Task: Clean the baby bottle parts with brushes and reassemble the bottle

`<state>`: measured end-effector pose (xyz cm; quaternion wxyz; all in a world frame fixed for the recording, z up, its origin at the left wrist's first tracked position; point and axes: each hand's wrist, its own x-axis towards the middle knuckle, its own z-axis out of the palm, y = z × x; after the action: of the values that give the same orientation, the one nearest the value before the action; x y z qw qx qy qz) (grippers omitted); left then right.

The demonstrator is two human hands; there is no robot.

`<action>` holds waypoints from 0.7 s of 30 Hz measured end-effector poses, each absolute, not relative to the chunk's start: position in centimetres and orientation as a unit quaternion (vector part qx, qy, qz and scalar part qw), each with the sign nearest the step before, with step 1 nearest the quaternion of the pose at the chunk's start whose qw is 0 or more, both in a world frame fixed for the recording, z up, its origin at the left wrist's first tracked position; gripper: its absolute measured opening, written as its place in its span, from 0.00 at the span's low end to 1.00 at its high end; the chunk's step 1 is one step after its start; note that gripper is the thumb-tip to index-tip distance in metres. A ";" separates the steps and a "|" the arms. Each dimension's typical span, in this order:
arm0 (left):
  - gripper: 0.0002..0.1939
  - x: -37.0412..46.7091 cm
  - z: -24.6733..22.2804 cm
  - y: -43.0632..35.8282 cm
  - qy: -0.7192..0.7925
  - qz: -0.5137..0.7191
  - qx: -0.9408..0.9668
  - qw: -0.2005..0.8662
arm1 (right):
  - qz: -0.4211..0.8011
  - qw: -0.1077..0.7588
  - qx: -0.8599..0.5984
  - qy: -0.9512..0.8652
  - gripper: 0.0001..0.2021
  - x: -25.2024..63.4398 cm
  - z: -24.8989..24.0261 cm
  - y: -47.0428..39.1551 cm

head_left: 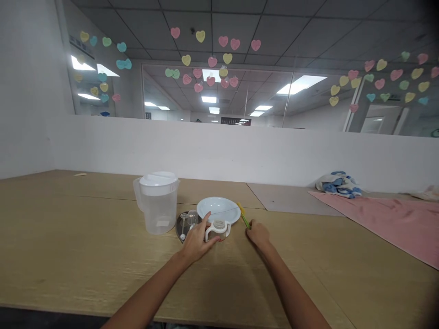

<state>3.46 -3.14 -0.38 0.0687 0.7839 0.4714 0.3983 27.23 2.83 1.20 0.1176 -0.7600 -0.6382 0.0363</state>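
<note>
My left hand point(198, 241) is at a small clear bottle point(219, 225) with white handles, its thumb and fingers around the left handle. My right hand point(258, 232) is closed on the green handle of a brush point(243, 211) with a yellow head, at the right rim of a white bowl point(206, 204). The bowl stands just behind the bottle. Left of my left hand lies a dark round tray point(178, 227), holding a clear dome-shaped cap point(192, 216) and a white straw piece point(183, 228).
A clear plastic pitcher point(159, 208) with a white lid stands left of the tray. At the right lie a pink cloth point(387, 219) and a crumpled blue and white cloth point(339, 184). A white wall point(192, 151) with windows rises behind the table point(85, 246).
</note>
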 end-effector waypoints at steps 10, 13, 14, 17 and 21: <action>0.18 -1.0 1.0 -1.3 0.611 0.410 0.674 -0.060 | 0.047 0.113 -0.760 -0.639 0.14 27.2 1.5 2.6; 0.18 -2.0 1.1 -0.7 0.690 0.269 0.665 -0.095 | 0.052 0.118 -0.757 -0.641 0.16 27.2 1.5 2.5; 0.17 -2.1 1.1 -0.6 0.702 0.229 0.668 -0.091 | 0.052 0.121 -0.755 -0.642 0.16 27.1 1.5 2.5; 0.16 -1.8 0.8 -0.5 0.710 0.168 0.680 -0.071 | 0.046 0.135 -0.752 -0.644 0.16 26.9 1.7 2.3; 0.15 -1.5 0.3 -0.3 0.706 0.151 0.688 -0.065 | 0.012 0.195 -0.749 -0.633 0.16 26.7 1.9 2.2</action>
<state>-1.46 -0.34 0.27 -0.0648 0.6885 0.7063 0.1512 26.68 2.16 1.94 0.1952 -0.7490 -0.6331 0.0116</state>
